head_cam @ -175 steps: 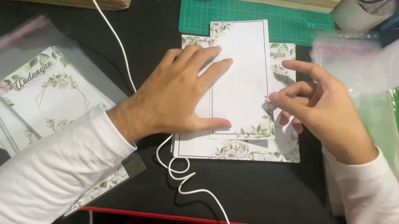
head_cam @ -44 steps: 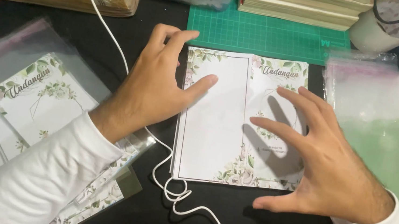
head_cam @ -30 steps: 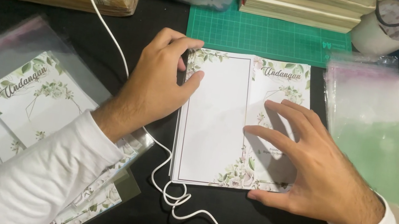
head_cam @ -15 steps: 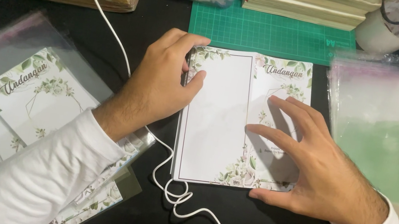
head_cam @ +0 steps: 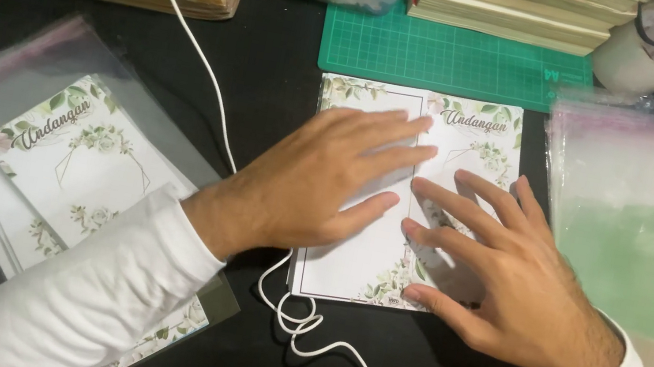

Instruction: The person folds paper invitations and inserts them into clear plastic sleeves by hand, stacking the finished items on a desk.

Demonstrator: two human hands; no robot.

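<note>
Pressing flat now, the left hand point(head_cam: 318, 182) has slid from the card's left edge onto its white left panel, fingers spread and reaching toward 2 o'clock; half a second ago it rested just off the edge. The right hand point(head_cam: 520, 280) has stayed on the right panel, fingers splayed toward 10 o'clock, palm down, pinching nothing. One folded floral card point(head_cam: 348, 268) lies under both hands at the middle of the black mat point(head_cam: 271, 93). At 9 o'clock sits a fanned pile of sleeved cards point(head_cam: 70, 165) (at least three show; the exact count is unclear). A stack of clear sleeves point(head_cam: 615, 225) lies at 3 o'clock, too many to count. One green cutting mat point(head_cam: 456, 59) sits at 12 o'clock, and one white cable point(head_cam: 192, 34) crosses the mat.
</note>
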